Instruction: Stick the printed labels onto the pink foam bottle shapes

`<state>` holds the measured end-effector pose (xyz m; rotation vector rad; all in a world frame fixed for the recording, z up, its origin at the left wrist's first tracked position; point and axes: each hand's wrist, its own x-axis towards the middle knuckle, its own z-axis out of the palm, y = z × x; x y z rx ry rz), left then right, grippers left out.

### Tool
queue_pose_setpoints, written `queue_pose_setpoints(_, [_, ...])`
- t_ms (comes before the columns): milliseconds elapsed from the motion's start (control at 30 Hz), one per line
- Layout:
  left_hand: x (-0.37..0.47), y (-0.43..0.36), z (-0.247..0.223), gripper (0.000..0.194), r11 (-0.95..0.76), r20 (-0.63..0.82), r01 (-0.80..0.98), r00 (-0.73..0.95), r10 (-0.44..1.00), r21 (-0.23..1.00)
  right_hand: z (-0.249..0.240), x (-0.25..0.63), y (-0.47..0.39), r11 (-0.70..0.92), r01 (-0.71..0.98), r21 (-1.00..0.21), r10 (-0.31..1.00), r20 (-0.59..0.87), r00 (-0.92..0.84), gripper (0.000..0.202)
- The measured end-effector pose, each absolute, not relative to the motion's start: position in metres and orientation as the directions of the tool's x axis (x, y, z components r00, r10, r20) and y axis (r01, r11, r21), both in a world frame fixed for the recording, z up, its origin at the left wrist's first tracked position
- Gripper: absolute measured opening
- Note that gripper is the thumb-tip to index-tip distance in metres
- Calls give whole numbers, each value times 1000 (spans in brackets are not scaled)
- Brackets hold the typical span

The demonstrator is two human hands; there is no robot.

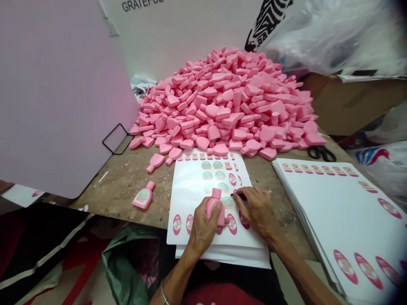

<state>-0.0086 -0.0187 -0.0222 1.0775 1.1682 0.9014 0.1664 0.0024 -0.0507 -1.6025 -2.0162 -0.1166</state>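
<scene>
My left hand [203,224] is closed around a small pink bottle [216,206], held upright above the sticker sheet [187,190] with its cap end pointing away from me. Close by on the right, my right hand [256,207] pinches a thin dark pointed tool [237,195], its exact kind unclear. The tool's tip is over the sheet, near a green, rounded sticker [227,202]. Oval pink stickers run along the sheet's near edge, partly covered by my hands. Left of the sheet lies a pink bottle with a green label [143,195] on its front.
A large heap of pink bottles [222,106] fills the table's back. A stack of sticker sheets [330,203] lies right, with black scissors [321,153] behind it. A pale pink panel [70,93] stands left beside a black wire frame [116,140]. A cardboard box [352,101] stands back right.
</scene>
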Motion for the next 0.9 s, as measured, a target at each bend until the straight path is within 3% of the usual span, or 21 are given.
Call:
queue_pose_setpoints(100, [-5, -17, -28, 37, 287, -278, -22, 196, 940, 958, -54, 171, 1, 296, 919, -260, 882, 445, -159, 12])
queue_pose_setpoints(333, [-5, -15, -29, 39, 295, -291, 5, 184, 939, 956, -63, 170, 0, 367, 845, -389, 892, 404, -202, 12])
queue_pose_setpoints(600, [-5, -16, -28, 40, 303, -295, -12, 187, 937, 953, -62, 171, -2, 260, 935, -241, 897, 419, -141, 18])
queue_pose_setpoints(900, [-4, -14, -25, 41, 305, -305, 33, 177, 936, 952, -65, 171, -1, 299, 874, -382, 894, 432, -117, 17])
